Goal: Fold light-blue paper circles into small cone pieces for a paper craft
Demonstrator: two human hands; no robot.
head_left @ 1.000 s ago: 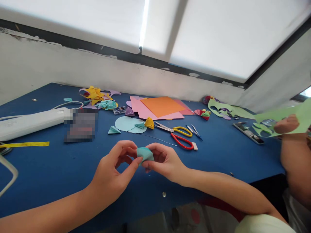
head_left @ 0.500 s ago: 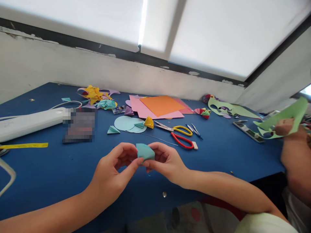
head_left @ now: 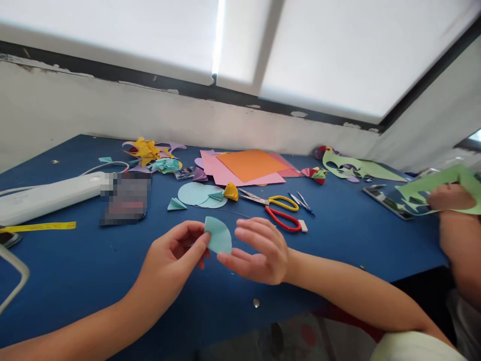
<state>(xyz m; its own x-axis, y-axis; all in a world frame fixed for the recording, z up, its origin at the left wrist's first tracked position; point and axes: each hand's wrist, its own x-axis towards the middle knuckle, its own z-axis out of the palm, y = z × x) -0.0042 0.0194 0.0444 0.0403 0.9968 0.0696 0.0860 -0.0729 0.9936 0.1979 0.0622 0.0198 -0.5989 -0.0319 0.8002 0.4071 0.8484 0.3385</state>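
Observation:
A folded light-blue paper wedge [head_left: 219, 236], shaped like a quarter circle, is pinched between the thumb and fingers of my left hand [head_left: 178, 258]. My right hand [head_left: 263, 250] is just to its right with fingers apart, the thumb tip close to the wedge's lower edge; whether it touches I cannot tell. Beyond my hands lie flat light-blue paper circles [head_left: 192, 193] with a small folded light-blue piece [head_left: 216, 196] on them. Another folded light-blue piece [head_left: 176, 204] and a folded yellow piece [head_left: 231, 192] are beside them.
Scissors [head_left: 281, 214] with red and yellow handles lie right of the circles, near an eraser [head_left: 302, 225]. Orange paper [head_left: 250, 165] tops pink sheets behind. A white device [head_left: 56, 196] is at left. At right, another person's hand [head_left: 451, 196] holds green cut paper [head_left: 421, 188].
My right hand has let go of the paper and spread its fingers. The paper, bent between both hands before, is now a flat wedge in my left hand. The other person's green paper has lowered.

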